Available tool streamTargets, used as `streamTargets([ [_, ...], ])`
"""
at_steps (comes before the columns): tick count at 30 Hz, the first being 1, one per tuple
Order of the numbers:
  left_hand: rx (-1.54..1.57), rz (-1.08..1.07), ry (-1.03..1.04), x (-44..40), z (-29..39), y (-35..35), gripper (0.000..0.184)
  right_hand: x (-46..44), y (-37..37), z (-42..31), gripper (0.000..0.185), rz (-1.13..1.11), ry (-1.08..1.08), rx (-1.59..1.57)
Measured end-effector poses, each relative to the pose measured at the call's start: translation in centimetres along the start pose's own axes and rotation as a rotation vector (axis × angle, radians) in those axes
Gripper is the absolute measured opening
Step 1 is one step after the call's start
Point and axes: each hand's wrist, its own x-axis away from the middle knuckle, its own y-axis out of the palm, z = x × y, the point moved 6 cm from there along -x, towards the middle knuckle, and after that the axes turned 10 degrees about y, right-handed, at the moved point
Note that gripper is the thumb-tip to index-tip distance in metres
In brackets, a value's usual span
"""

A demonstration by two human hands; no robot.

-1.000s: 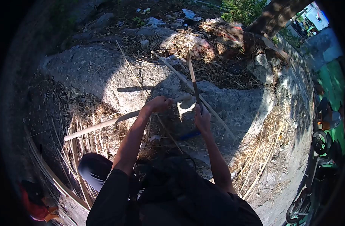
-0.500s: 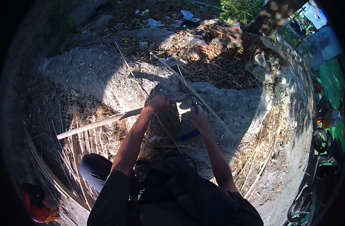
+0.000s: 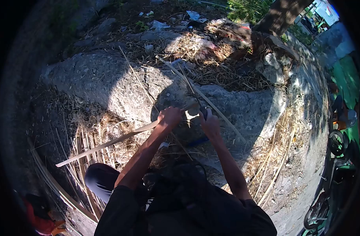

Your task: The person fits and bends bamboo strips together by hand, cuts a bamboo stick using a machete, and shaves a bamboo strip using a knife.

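My left hand (image 3: pixel 171 117) is closed around a long pale wooden strip (image 3: pixel 109 142), which slants down to the left and shows a short end to the right of my fist. Close by on the right, my right hand (image 3: pixel 209 122) grips the dark handle of a long thin blade (image 3: pixel 189 87). The blade points up and to the left, past the short end of the strip. Behind both hands, another pale strip (image 3: pixel 211 103) lies diagonally over the grey rock (image 3: pixel 246 108).
Several cut strips (image 3: pixel 85 151) lie at the left beside my knee (image 3: pixel 99 179). A blue object (image 3: pixel 197 141) rests below my hands. Dry shavings (image 3: pixel 282 147) cover ground at the right. A tree trunk (image 3: pixel 282 15) and a wheel (image 3: pixel 337 142) are farther off.
My left hand has moved slightly right, and the strip has turned to show a narrower side. The blade has swung from nearly upright to leaning left.
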Motion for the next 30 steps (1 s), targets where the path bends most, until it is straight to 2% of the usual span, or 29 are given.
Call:
streamTargets([
  [1, -0.006, -0.014, -0.007, 0.2, 0.0, 0.4, 0.050, 0.2, 0.2, 0.3, 0.051, -0.047, 0.022, -0.024],
  [4, -0.059, 0.072, -0.018, -0.1, -0.3, 1.6, 0.046, 0.4, 0.3, 0.3, 0.051, 0.008, -0.036, 0.044],
  [8, -0.073, 0.117, -0.010, -0.5, -1.2, 4.3, 0.041, 0.1, -0.6, 0.1, 0.048, 0.024, -0.006, 0.066],
  [10, -0.110, 0.275, 0.057, 0.1, -1.2, 4.9, 0.034, 0.4, -0.8, 0.2, 0.046, -0.045, 0.063, -0.082],
  [11, -0.111, 0.272, 0.057, 0.3, -1.4, 5.8, 0.034, 0.6, -1.0, 0.2, 0.046, -0.046, 0.065, -0.083],
  [13, -0.203, 0.401, 0.099, 1.2, -1.3, 6.0, 0.029, 1.0, -1.6, -0.1, 0.044, -0.046, 0.035, -0.210],
  [14, -0.206, 0.399, 0.098, 1.5, -1.6, 6.4, 0.029, 1.4, -1.8, -0.1, 0.044, -0.048, 0.036, -0.214],
  [16, -0.251, 0.367, 0.111, 2.4, -1.8, 6.5, 0.023, 2.5, -2.2, -0.1, 0.042, -0.126, 0.077, -0.454],
  [20, -0.091, 0.315, -0.021, 2.9, -2.9, 5.5, 0.028, 4.5, -2.7, 0.2, 0.041, -0.134, 0.105, -0.473],
  [23, -0.018, 0.221, -0.041, 3.0, -3.1, 5.2, 0.031, 4.8, -0.9, 2.5, 0.043, -0.134, 0.094, -0.381],
  [25, -0.082, 0.316, 0.059, 3.0, -2.9, 5.4, 0.023, 4.8, -0.6, 2.8, 0.046, -0.022, 0.004, -0.158],
  [26, -0.084, 0.316, 0.063, 2.9, -3.1, 5.7, 0.023, 4.8, -0.4, 3.2, 0.046, -0.019, 0.006, -0.159],
  [29, 0.005, 0.282, 0.089, 3.5, -2.6, 4.2, 0.028, 4.8, -0.8, 1.8, 0.052, -0.075, 0.018, 0.005],
  [30, 0.141, 0.179, 0.012, 3.0, -3.0, 4.2, 0.031, 4.7, -0.9, 1.5, 0.053, -0.118, 0.031, 0.033],
])
